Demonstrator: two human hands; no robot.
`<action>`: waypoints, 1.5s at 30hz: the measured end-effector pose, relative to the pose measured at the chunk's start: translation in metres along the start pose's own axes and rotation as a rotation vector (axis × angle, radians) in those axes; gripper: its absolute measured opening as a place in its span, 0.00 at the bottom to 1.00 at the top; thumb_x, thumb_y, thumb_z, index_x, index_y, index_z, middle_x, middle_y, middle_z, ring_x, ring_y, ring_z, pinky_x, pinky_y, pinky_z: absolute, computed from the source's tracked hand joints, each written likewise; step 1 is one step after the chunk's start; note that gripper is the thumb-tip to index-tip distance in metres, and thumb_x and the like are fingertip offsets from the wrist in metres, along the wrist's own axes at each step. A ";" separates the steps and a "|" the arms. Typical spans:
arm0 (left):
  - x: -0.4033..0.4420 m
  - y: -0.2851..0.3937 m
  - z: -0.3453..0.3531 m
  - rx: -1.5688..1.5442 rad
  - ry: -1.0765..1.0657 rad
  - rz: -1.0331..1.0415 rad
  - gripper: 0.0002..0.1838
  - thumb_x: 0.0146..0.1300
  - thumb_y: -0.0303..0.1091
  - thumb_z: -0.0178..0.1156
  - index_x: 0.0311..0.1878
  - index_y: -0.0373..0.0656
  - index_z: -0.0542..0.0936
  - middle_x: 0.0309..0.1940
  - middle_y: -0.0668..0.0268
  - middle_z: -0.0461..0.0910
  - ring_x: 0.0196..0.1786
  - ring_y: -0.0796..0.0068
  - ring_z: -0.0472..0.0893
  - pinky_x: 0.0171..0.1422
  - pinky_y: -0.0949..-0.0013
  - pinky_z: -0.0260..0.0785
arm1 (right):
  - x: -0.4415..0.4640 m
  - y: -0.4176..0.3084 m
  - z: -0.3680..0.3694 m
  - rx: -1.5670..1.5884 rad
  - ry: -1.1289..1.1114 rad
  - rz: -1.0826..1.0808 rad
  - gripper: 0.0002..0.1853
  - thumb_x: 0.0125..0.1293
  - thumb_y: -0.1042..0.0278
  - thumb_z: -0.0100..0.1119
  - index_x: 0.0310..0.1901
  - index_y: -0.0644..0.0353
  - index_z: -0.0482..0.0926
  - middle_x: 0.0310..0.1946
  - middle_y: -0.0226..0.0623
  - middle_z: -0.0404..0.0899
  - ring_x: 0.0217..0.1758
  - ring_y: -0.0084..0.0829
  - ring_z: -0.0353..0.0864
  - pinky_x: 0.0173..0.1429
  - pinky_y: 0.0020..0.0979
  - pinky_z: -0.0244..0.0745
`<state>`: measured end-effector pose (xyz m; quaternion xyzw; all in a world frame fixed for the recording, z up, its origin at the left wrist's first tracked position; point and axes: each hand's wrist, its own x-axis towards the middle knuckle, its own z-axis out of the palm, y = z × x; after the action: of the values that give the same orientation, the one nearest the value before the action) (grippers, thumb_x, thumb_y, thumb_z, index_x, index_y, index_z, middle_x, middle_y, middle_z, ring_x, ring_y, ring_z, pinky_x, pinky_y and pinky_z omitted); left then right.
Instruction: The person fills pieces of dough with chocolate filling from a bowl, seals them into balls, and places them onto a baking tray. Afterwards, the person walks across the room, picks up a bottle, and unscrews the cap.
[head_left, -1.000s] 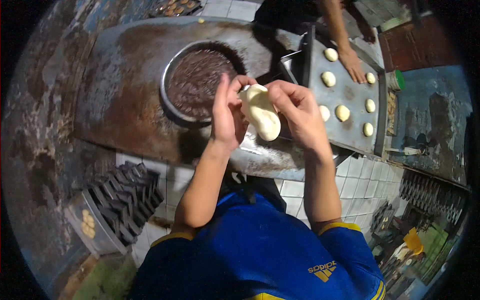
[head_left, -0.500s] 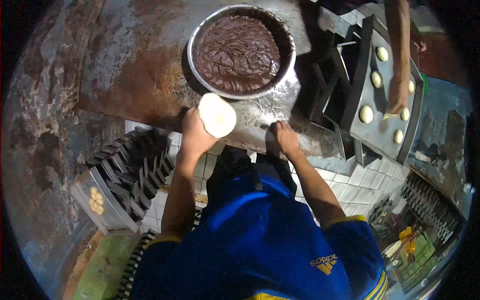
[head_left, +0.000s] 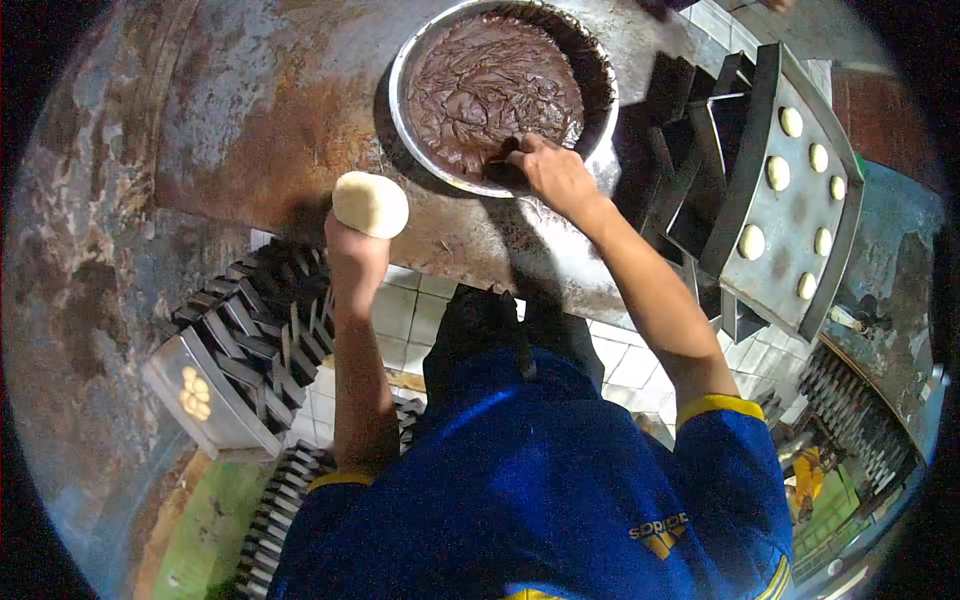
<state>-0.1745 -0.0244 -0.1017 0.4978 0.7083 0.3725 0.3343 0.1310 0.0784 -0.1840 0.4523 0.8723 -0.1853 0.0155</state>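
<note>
In the head view my left hand (head_left: 358, 262) holds a flattened round of pale dough (head_left: 370, 204) above the table's near edge, its fingers mostly hidden by the dough. My right hand (head_left: 560, 180) is over the near rim of a large metal bowl (head_left: 397, 112). Thick dark brown filling (head_left: 490, 85), like chocolate paste, lies in that bowl. The right fingers are closed together around something dark at the filling's edge, too shaded to name.
On the right, a baking tray (head_left: 795, 225) bears several dough balls, atop stacked trays. Another stack at left has a tray (head_left: 215, 430) with a cluster of small dough pieces. The worn metal table (head_left: 250, 150) extends behind the left hand.
My right hand has moved from the table edge up to the bowl's filling. The left hand with the dough has shifted left. Another person's arm has withdrawn from the right tray.
</note>
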 end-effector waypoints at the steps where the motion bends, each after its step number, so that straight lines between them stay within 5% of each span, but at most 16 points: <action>1: 0.000 0.000 0.003 -0.066 0.004 -0.052 0.15 0.64 0.25 0.69 0.53 0.33 0.83 0.46 0.58 0.89 0.51 0.64 0.88 0.57 0.62 0.77 | 0.003 -0.001 0.000 -0.004 -0.005 -0.004 0.16 0.75 0.64 0.49 0.52 0.54 0.87 0.53 0.52 0.82 0.50 0.44 0.89 0.51 0.47 0.87; 3: -0.003 0.007 0.003 -0.047 0.012 -0.123 0.14 0.65 0.25 0.68 0.53 0.33 0.83 0.47 0.58 0.89 0.51 0.65 0.88 0.57 0.62 0.77 | 0.009 -0.002 -0.003 -0.083 -0.275 0.072 0.12 0.73 0.66 0.54 0.46 0.56 0.89 0.49 0.57 0.86 0.50 0.46 0.91 0.55 0.46 0.86; 7: -0.003 0.020 0.000 -0.044 0.019 -0.196 0.13 0.66 0.25 0.68 0.53 0.33 0.83 0.47 0.58 0.89 0.51 0.67 0.87 0.57 0.63 0.77 | 0.016 0.023 -0.006 0.073 -0.330 0.116 0.12 0.67 0.67 0.59 0.46 0.56 0.90 0.43 0.57 0.89 0.50 0.49 0.91 0.59 0.48 0.85; 9: -0.002 0.017 -0.002 -0.019 -0.001 -0.242 0.14 0.66 0.25 0.68 0.53 0.33 0.83 0.48 0.58 0.89 0.51 0.67 0.88 0.57 0.63 0.77 | 0.022 0.043 -0.006 0.620 -0.255 -0.117 0.16 0.63 0.69 0.62 0.51 0.54 0.90 0.42 0.52 0.90 0.54 0.51 0.90 0.59 0.48 0.85; 11: 0.000 0.008 -0.003 0.009 -0.021 -0.285 0.14 0.66 0.25 0.69 0.54 0.34 0.84 0.48 0.59 0.89 0.52 0.68 0.88 0.57 0.63 0.77 | 0.019 0.034 -0.010 0.601 -0.334 -0.052 0.16 0.70 0.72 0.58 0.55 0.54 0.89 0.52 0.47 0.89 0.60 0.47 0.87 0.69 0.50 0.78; 14: 0.002 -0.001 0.000 -0.010 -0.038 -0.264 0.16 0.65 0.25 0.70 0.55 0.34 0.84 0.49 0.59 0.90 0.52 0.68 0.88 0.57 0.63 0.78 | 0.016 0.017 0.008 0.116 -0.194 0.053 0.17 0.71 0.69 0.55 0.56 0.47 0.89 0.62 0.46 0.84 0.50 0.52 0.90 0.54 0.50 0.86; 19: 0.003 0.008 -0.003 -0.091 -0.108 -0.219 0.17 0.63 0.24 0.73 0.55 0.36 0.85 0.50 0.61 0.90 0.53 0.70 0.88 0.60 0.65 0.78 | 0.014 0.004 -0.004 0.024 -0.305 0.088 0.20 0.67 0.71 0.56 0.58 0.51 0.89 0.51 0.50 0.89 0.48 0.51 0.91 0.53 0.48 0.87; 22: 0.001 0.006 -0.001 -0.114 -0.107 -0.169 0.19 0.61 0.23 0.74 0.55 0.37 0.85 0.49 0.62 0.90 0.52 0.70 0.88 0.60 0.65 0.78 | 0.023 0.039 0.004 0.686 -0.346 -0.003 0.23 0.60 0.67 0.60 0.58 0.52 0.88 0.50 0.56 0.87 0.52 0.55 0.89 0.64 0.50 0.82; 25: 0.000 0.004 -0.002 -0.115 -0.103 -0.129 0.20 0.58 0.22 0.76 0.54 0.37 0.85 0.48 0.62 0.90 0.51 0.70 0.89 0.60 0.65 0.79 | 0.014 0.023 0.010 0.403 -0.147 0.060 0.17 0.66 0.71 0.63 0.55 0.57 0.89 0.45 0.48 0.89 0.58 0.49 0.88 0.65 0.45 0.81; 29: 0.001 0.002 -0.001 -0.122 -0.067 -0.121 0.20 0.57 0.22 0.77 0.54 0.37 0.85 0.48 0.63 0.90 0.50 0.71 0.89 0.60 0.66 0.79 | 0.019 -0.012 0.006 0.025 -0.332 0.278 0.13 0.67 0.71 0.62 0.51 0.59 0.89 0.45 0.49 0.90 0.57 0.48 0.88 0.66 0.46 0.81; 31: 0.003 -0.001 -0.004 -0.140 -0.064 -0.077 0.20 0.57 0.23 0.78 0.53 0.37 0.86 0.48 0.62 0.91 0.50 0.71 0.89 0.59 0.66 0.79 | 0.019 -0.010 -0.008 0.022 -0.351 0.280 0.13 0.69 0.70 0.60 0.51 0.59 0.89 0.45 0.49 0.90 0.57 0.49 0.88 0.65 0.46 0.81; 34: 0.003 -0.002 -0.005 -0.097 -0.049 -0.112 0.20 0.57 0.23 0.78 0.53 0.37 0.86 0.47 0.62 0.91 0.49 0.71 0.89 0.58 0.66 0.79 | 0.024 0.013 -0.003 0.640 -0.211 0.003 0.14 0.73 0.69 0.56 0.55 0.59 0.88 0.45 0.49 0.90 0.58 0.48 0.88 0.64 0.46 0.81; 38: -0.002 -0.001 -0.004 -0.071 -0.038 -0.073 0.20 0.56 0.24 0.79 0.52 0.37 0.86 0.46 0.61 0.91 0.48 0.71 0.89 0.57 0.66 0.80 | 0.034 -0.004 0.036 0.085 -0.114 0.174 0.17 0.68 0.69 0.59 0.56 0.59 0.87 0.45 0.50 0.88 0.55 0.54 0.87 0.61 0.50 0.82; 41: -0.002 -0.007 -0.005 -0.091 -0.048 -0.081 0.25 0.53 0.34 0.86 0.52 0.37 0.87 0.45 0.62 0.91 0.48 0.70 0.90 0.57 0.63 0.80 | 0.031 -0.029 0.014 0.178 -0.199 0.249 0.10 0.65 0.69 0.61 0.40 0.67 0.84 0.45 0.57 0.89 0.53 0.56 0.90 0.61 0.53 0.83; 43: -0.004 -0.004 -0.004 0.037 -0.064 -0.031 0.24 0.54 0.33 0.85 0.52 0.37 0.86 0.44 0.63 0.91 0.48 0.71 0.89 0.57 0.64 0.80 | 0.026 -0.009 0.023 0.110 -0.193 0.192 0.13 0.69 0.67 0.60 0.47 0.65 0.87 0.45 0.54 0.90 0.54 0.55 0.90 0.62 0.51 0.83; 45: -0.006 -0.020 0.008 -0.049 -0.077 -0.043 0.23 0.55 0.32 0.84 0.52 0.37 0.86 0.44 0.63 0.91 0.47 0.72 0.89 0.56 0.65 0.80 | 0.027 0.012 0.025 0.689 -0.156 -0.063 0.15 0.73 0.63 0.61 0.55 0.60 0.88 0.47 0.50 0.90 0.53 0.53 0.90 0.63 0.47 0.82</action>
<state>-0.1753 -0.0329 -0.1226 0.4880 0.6963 0.3629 0.3812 0.1210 0.0977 -0.2163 0.3883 0.7683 -0.5030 -0.0772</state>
